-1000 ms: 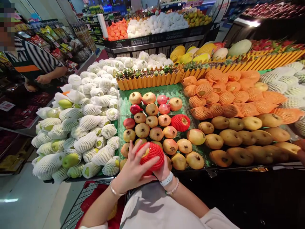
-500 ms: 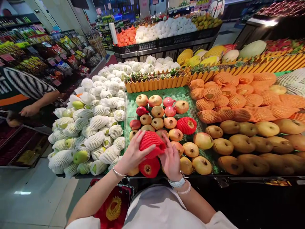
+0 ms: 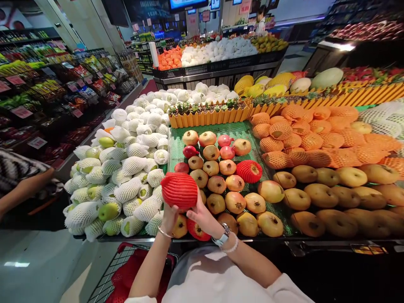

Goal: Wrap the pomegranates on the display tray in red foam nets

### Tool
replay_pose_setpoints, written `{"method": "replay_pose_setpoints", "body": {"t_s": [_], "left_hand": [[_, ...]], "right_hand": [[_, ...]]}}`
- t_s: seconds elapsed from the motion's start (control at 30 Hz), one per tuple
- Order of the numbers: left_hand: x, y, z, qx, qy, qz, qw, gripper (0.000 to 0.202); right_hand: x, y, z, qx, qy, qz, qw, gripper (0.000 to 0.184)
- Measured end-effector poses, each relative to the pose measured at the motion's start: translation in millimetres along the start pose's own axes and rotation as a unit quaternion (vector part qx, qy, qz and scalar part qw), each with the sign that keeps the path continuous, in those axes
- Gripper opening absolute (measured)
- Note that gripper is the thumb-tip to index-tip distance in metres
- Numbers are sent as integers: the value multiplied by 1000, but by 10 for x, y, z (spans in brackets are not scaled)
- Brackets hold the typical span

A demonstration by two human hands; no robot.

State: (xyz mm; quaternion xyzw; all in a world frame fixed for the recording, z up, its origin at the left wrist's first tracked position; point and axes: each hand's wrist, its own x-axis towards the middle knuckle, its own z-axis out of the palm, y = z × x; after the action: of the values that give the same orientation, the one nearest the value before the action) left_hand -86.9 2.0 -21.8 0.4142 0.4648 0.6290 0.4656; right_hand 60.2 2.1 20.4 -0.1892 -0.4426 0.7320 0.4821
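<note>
Red-netted fruit: here it is, the red-netted fruit (image 3: 179,191), lifted in both hands over the front left of the pomegranates (image 3: 216,203), its ribbed foam facing up.
Left hand: the left hand (image 3: 170,219) cups the lower left from beneath; most fingers are hidden, so whether they spread cannot be told.
Right hand: the right hand (image 3: 203,215) clasps the right side, fingers curving up along the net, thumb tucked low.
Wrists: a bangle (image 3: 164,232) on the left; a white watch (image 3: 222,237) and a pale bracelet (image 3: 232,245) on the right.
Just below: a second fruit in a red wrap (image 3: 199,231) sits at the display's front edge, partly covered by the right hand.
Flanks: white-netted fruit (image 3: 131,164) left, brown round fruit (image 3: 323,198) right.
Far left: another person's arm (image 3: 27,187) reaches into view.
</note>
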Motion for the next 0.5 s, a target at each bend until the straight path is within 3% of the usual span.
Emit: {"method": "replay_pose_setpoints", "body": {"t_s": [0.13, 0.3, 0.4, 0.5], "left_hand": [[-5, 129, -48, 117, -87, 46, 988, 112], [31, 644, 2, 196, -121, 180, 956, 99], [-8, 832, 69, 262, -161, 159, 938, 92], [-78, 870, 69, 296, -174, 120, 931, 84]], "right_hand": [[10, 183, -43, 103, 111, 3, 988, 102], [-36, 201, -170, 108, 143, -14, 984, 108], [-68, 179, -180, 72, 116, -31, 990, 117], [-102, 105, -181, 25, 79, -41, 996, 116]]}}
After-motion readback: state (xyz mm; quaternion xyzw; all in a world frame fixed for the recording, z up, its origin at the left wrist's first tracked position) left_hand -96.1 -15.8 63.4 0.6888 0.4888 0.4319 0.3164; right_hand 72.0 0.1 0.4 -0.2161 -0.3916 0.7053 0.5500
